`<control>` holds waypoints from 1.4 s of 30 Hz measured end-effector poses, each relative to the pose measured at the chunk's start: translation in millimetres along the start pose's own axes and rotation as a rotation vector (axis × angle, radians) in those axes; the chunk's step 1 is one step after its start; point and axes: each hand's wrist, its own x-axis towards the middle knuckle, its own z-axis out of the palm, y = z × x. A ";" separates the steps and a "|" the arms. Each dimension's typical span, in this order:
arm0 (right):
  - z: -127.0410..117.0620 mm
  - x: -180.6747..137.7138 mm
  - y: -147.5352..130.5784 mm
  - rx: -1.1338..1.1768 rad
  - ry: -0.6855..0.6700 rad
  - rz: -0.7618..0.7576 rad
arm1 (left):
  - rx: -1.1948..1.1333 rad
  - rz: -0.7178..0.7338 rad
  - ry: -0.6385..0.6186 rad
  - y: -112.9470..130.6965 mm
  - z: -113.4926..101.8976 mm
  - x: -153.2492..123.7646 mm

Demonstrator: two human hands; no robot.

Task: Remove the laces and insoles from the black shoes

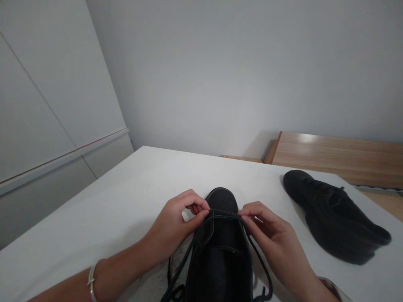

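A black shoe (220, 247) stands at the lower centre of the frame on a white tabletop (119, 201), its toe pointing away toward the wall. Its black lace (225, 214) runs straight across the upper, from one side of the shoe to the other.

The left hand (174, 224), just left of the shoe, has its grip narrowed to a pinch: thumb and forefinger close on the left end of that crossing strand. A silver bracelet (91, 281) circles the left wrist at the lower left of the frame. The right hand (272, 237), just right of the shoe, has the same narrow grip, fingertips closed on the right end of the strand. Loose lengths of lace trail down both sides of the shoe toward the bottom edge.

A second black shoe (333, 216) lies on its side at the right of the frame, well apart from the hands. Behind it, at the upper right, is a wooden board (340, 157) against the grey wall (239, 75).
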 end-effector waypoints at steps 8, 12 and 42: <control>-4.3 -10.0 -26.9 -0.268 0.073 -0.434 | 0.097 0.376 0.033 27.2 -6.5 -10.3; -19.1 -10.0 -40.0 -0.462 0.060 -0.556 | 0.085 0.424 -0.003 32.6 -16.2 -18.5; -64.5 6.2 -42.6 -0.836 0.736 -0.489 | -0.312 0.384 0.658 27.9 -61.3 -12.4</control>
